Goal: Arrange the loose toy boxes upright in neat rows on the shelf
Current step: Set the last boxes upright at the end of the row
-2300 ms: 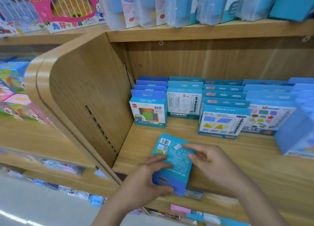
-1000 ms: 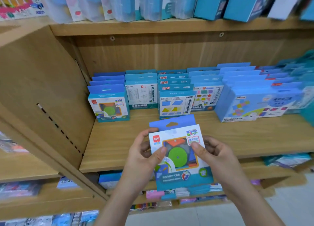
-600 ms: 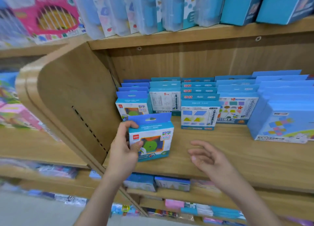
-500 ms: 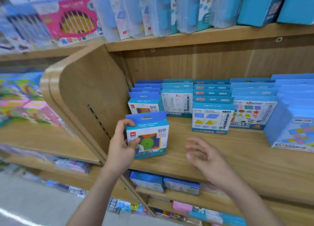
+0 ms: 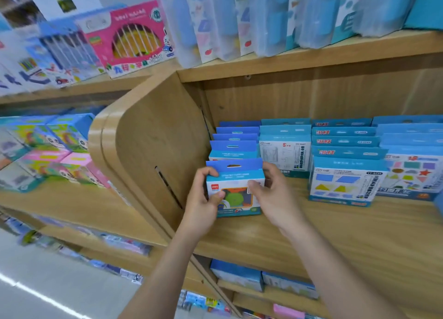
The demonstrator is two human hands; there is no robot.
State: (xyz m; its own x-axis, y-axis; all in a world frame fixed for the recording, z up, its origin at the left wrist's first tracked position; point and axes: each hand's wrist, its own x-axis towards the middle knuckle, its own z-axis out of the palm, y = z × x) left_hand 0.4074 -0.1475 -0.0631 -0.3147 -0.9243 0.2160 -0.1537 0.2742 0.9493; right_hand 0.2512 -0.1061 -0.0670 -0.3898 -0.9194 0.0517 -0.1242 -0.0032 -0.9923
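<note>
Head view: hands, left hand (image 5: 203, 207) and right hand (image 5: 275, 198), grip upright toy box (image 5: 236, 176) labelled deli.

Matt wood-grain shelf (image 5: 311, 237), glossy printed cardboard toy box (image 5: 236, 196)

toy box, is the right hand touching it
Touching: head view shows the right hand gripping the toy box, thumb on its front, fingers round its edge.

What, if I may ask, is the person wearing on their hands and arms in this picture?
Nothing that shows. The left hand and right hand are bare, with no gloves, rings or bracelets on the sides in view. The left forearm and right forearm are bare too, with no sleeve, watch or band down to the frame edge.
</note>
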